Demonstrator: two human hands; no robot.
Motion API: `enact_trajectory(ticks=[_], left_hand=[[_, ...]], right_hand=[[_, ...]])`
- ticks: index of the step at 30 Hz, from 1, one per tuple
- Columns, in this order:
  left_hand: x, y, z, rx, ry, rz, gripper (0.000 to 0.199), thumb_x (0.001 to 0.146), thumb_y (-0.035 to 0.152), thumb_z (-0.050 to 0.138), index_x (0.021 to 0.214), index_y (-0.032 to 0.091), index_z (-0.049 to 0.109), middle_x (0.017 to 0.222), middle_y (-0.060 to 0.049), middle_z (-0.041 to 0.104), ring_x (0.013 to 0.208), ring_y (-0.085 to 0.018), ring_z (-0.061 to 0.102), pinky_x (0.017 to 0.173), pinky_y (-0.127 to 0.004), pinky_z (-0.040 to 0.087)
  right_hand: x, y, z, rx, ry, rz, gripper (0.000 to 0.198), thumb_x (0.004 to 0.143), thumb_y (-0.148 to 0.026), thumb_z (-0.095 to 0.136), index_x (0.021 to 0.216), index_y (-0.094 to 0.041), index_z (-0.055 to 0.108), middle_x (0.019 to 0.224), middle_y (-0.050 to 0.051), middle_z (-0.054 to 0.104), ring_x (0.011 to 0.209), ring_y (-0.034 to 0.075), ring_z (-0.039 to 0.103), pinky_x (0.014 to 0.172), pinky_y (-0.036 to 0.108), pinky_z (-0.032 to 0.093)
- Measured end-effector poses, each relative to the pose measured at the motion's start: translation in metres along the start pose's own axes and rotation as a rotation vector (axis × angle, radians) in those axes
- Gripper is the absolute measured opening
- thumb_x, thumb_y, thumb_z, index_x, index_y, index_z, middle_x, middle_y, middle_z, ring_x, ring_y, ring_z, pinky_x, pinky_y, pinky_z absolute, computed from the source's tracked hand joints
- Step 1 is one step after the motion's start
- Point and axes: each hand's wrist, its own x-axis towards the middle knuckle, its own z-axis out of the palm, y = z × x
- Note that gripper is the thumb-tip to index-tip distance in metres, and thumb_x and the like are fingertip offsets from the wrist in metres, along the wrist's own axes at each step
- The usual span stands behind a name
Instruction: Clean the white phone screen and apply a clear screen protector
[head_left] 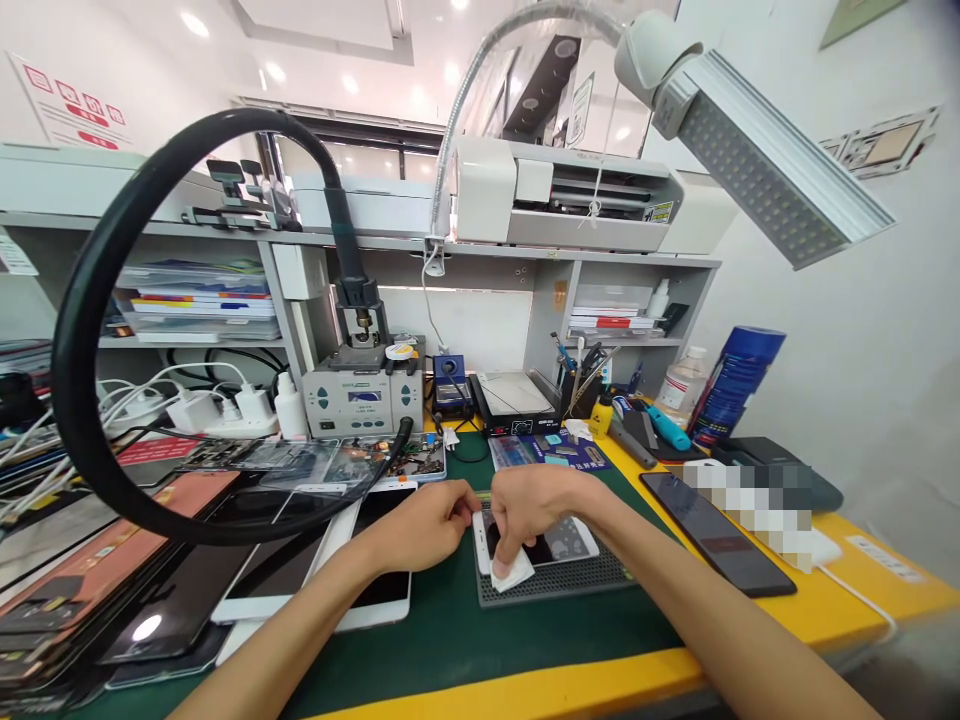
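Observation:
A white-framed smartphone lies screen up on a dark grey textured pad, over a green work mat. My right hand is above the phone's left part, its fingers closed and pressing a folded white wipe against the phone's near edge. Beside the phone's left end rests my left hand, fingers curled, with the fingertips at the phone's corner. Part of the screen is hidden under my right hand.
Several phones and tablets are stacked at left, beneath a looping black hose from a rework station. A heating plate stands behind. At right lie a dark phone and bottles. An LED lamp hangs overhead.

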Motion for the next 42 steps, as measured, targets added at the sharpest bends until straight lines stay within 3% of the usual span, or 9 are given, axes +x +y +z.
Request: enact_trajectory(ticks=[9, 16, 22, 25, 29, 31, 35, 42], left_hand=[[-0.002, 0.003, -0.001, 0.016, -0.020, -0.029, 0.031, 0.076, 0.011, 0.041, 0.096, 0.022, 0.063, 0.088, -0.001, 0.067, 0.077, -0.018, 0.059, 0.065, -0.027, 0.041], [0.002, 0.001, 0.000, 0.001, -0.030, -0.030, 0.032, 0.075, 0.010, 0.041, 0.096, 0.021, 0.062, 0.087, 0.000, 0.066, 0.079, -0.018, 0.059, 0.070, -0.027, 0.042], [0.002, 0.002, 0.000, -0.010, -0.043, -0.046, 0.029, 0.080, 0.016, 0.042, 0.100, 0.020, 0.062, 0.090, -0.002, 0.065, 0.080, -0.018, 0.059, 0.071, -0.028, 0.043], [0.003, 0.001, 0.000, -0.010, -0.055, -0.057, 0.028, 0.082, 0.018, 0.041, 0.101, 0.021, 0.062, 0.092, -0.002, 0.065, 0.081, -0.018, 0.060, 0.071, -0.027, 0.043], [0.003, 0.002, -0.001, -0.006, -0.072, -0.063, 0.028, 0.084, 0.018, 0.040, 0.101, 0.023, 0.061, 0.092, 0.000, 0.065, 0.080, -0.018, 0.059, 0.071, -0.027, 0.043], [0.002, 0.004, -0.001, 0.003, -0.074, -0.075, 0.027, 0.085, 0.019, 0.040, 0.101, 0.023, 0.061, 0.092, 0.000, 0.065, 0.079, -0.018, 0.059, 0.070, -0.027, 0.042], [0.002, 0.009, -0.001, 0.017, -0.075, -0.090, 0.027, 0.085, 0.021, 0.039, 0.100, 0.022, 0.062, 0.091, -0.001, 0.066, 0.079, -0.018, 0.058, 0.071, -0.027, 0.042], [0.003, 0.009, 0.000, 0.027, -0.082, -0.051, 0.027, 0.086, 0.025, 0.039, 0.098, 0.021, 0.062, 0.088, -0.001, 0.066, 0.081, -0.019, 0.059, 0.073, -0.029, 0.042]], right_hand=[[-0.004, -0.003, 0.006, 0.023, 0.114, -0.028, 0.051, 0.057, -0.068, 0.076, 0.062, -0.017, 0.069, 0.057, -0.002, 0.058, 0.053, 0.012, 0.043, 0.044, 0.027, 0.025], [-0.004, 0.003, 0.015, 0.116, 0.152, -0.079, 0.040, 0.060, -0.057, 0.080, 0.065, -0.019, 0.068, 0.063, -0.003, 0.059, 0.058, 0.013, 0.050, 0.047, 0.026, 0.029], [-0.005, 0.009, 0.014, -0.034, 0.208, -0.047, 0.058, 0.058, -0.073, 0.072, 0.053, -0.019, 0.053, 0.052, -0.003, 0.040, 0.051, 0.013, 0.042, 0.047, 0.027, 0.023], [-0.011, 0.008, 0.015, -0.151, 0.285, 0.074, 0.067, 0.054, -0.083, 0.066, 0.065, -0.017, 0.060, 0.061, 0.002, 0.051, 0.060, 0.020, 0.053, 0.053, 0.028, 0.032], [-0.015, 0.005, 0.015, -0.216, 0.418, 0.099, 0.088, 0.053, -0.087, 0.064, 0.100, -0.013, 0.064, 0.098, 0.016, 0.062, 0.094, 0.033, 0.058, 0.068, 0.033, 0.043], [-0.013, 0.008, 0.014, -0.169, 0.380, 0.097, 0.089, 0.052, -0.088, 0.063, 0.102, -0.014, 0.064, 0.098, 0.014, 0.063, 0.093, 0.032, 0.059, 0.066, 0.032, 0.044], [0.001, 0.019, 0.010, -0.042, 0.244, 0.112, 0.082, 0.051, -0.090, 0.060, 0.087, -0.016, 0.067, 0.079, 0.007, 0.063, 0.070, 0.024, 0.061, 0.053, 0.028, 0.039], [0.014, 0.032, -0.003, -0.008, 0.231, 0.145, 0.082, 0.045, -0.081, 0.071, 0.091, -0.014, 0.069, 0.088, 0.010, 0.066, 0.081, 0.026, 0.063, 0.056, 0.029, 0.042]])
